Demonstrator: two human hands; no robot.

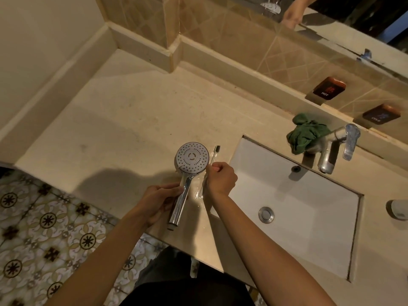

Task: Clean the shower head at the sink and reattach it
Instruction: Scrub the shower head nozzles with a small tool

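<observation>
A chrome shower head with a round perforated face turned up is held over the beige counter, just left of the sink. My left hand grips its shiny handle. My right hand is closed around a clear-handled toothbrush, whose dark bristles point away from me beside the shower head's rim. The brush is not touching the face. A wet patch shines on the counter under the hands.
A crumpled green cloth lies by the chrome faucet behind the basin. HOT and COLD plaques sit on the ledge. A round object is at the right edge. Patterned floor tiles lie lower left.
</observation>
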